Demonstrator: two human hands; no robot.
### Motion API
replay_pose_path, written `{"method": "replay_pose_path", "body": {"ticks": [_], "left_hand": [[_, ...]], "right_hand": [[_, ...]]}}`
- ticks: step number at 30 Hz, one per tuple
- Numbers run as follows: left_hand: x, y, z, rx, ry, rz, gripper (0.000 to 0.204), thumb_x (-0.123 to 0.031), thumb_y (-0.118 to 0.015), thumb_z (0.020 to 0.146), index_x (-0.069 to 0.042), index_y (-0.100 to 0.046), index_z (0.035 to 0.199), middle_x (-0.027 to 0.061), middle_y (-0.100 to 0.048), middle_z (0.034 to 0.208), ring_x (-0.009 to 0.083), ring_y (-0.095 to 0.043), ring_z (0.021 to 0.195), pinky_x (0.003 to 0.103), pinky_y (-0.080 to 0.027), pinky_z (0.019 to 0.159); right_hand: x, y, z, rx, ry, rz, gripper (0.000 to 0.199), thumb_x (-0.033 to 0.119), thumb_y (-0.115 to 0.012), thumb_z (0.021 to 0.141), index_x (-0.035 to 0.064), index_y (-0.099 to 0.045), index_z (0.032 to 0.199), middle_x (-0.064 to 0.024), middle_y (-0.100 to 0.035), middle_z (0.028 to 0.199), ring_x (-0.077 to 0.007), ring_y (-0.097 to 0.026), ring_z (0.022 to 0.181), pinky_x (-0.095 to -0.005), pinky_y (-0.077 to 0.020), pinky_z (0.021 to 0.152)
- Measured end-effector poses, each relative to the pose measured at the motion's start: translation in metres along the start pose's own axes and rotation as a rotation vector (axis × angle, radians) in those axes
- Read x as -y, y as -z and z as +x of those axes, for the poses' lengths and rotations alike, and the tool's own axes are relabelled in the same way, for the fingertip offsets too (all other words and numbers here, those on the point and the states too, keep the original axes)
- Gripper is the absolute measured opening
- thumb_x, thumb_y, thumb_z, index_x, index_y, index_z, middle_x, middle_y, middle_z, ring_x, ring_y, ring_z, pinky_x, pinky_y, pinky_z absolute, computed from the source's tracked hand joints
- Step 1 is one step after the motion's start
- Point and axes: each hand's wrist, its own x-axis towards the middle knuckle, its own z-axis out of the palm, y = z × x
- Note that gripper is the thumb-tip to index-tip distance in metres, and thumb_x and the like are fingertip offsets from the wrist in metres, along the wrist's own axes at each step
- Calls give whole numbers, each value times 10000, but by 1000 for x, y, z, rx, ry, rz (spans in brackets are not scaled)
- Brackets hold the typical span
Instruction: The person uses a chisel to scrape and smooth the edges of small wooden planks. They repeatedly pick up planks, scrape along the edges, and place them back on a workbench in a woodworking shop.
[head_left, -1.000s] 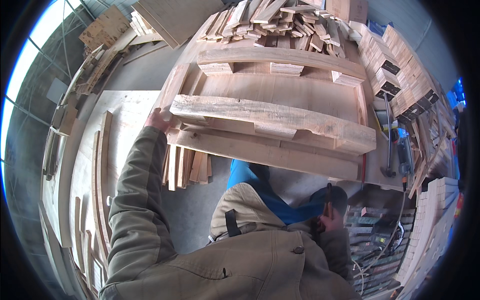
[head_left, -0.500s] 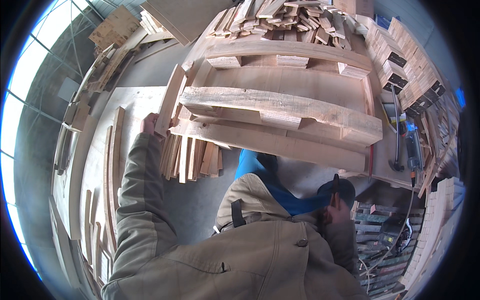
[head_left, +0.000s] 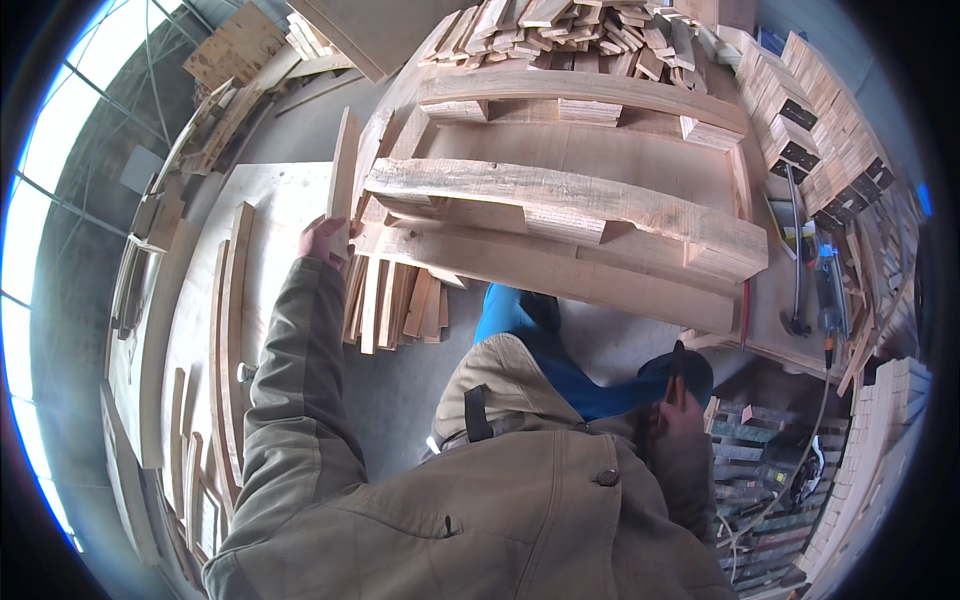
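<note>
My left hand (head_left: 326, 241) is closed around the near end of a narrow wooden board (head_left: 344, 165), which stands tilted up beside the workbench's left edge. The board is apart from the pallet frame (head_left: 560, 195), whose beams rest on blocks in front of me. My right hand (head_left: 684, 413), low at the right by my knee, grips a hand tool (head_left: 677, 362) with a dark narrow head and a brown handle. Its exact kind is hard to make out. Just beyond the left hand, a bundle of wooden slats (head_left: 400, 305) sits under the frame's near left corner.
Loose wood offcuts (head_left: 570, 35) are heaped at the far end. Stacked blocks (head_left: 800, 120) stand at the right, with a crowbar-like bar (head_left: 796, 260) and a corded power tool (head_left: 830, 290) near them. Long boards (head_left: 228, 340) lie on a sheet at the left.
My left hand has moved slightly right and nearer its board's end, and the board has swung more upright, away from the frame. The right hand has barely moved with its tool.
</note>
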Motion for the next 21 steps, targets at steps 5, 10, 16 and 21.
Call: {"method": "replay_pose_path", "body": {"ticks": [5,10,16,21], "left_hand": [[-27,-10,-13,4,-168,35,592,-13,-648,741,5,-640,1333,127,-672,1110,247,-672,950,395,-595,679],[-54,-29,-31,137,-284,32,816,54,-522,676,1,-526,1490,148,-632,1305,287,-655,1195,460,-649,833],[-78,-75,-33,166,-354,120,681,45,-520,768,-10,-565,1445,123,-680,1239,247,-684,1171,415,-628,848],[-104,-136,-6,223,-359,157,612,-47,-629,831,-8,-568,1438,93,-693,1168,170,-673,989,336,-559,741]], "right_hand": [[0,0,4,0,-25,-55,436,42,-633,893,-20,-599,1324,-133,-718,904,-219,-707,700,-337,-574,590],[-2,3,3,17,3,-33,422,53,-659,877,-23,-616,1291,-127,-718,910,-220,-703,712,-346,-579,640],[8,5,-9,-8,77,-206,336,97,-738,835,-25,-685,1144,-70,-690,876,-176,-670,770,-328,-550,729],[23,4,-3,7,-12,-144,315,107,-727,848,-12,-687,1137,-86,-725,901,-165,-680,772,-314,-547,707]]}}
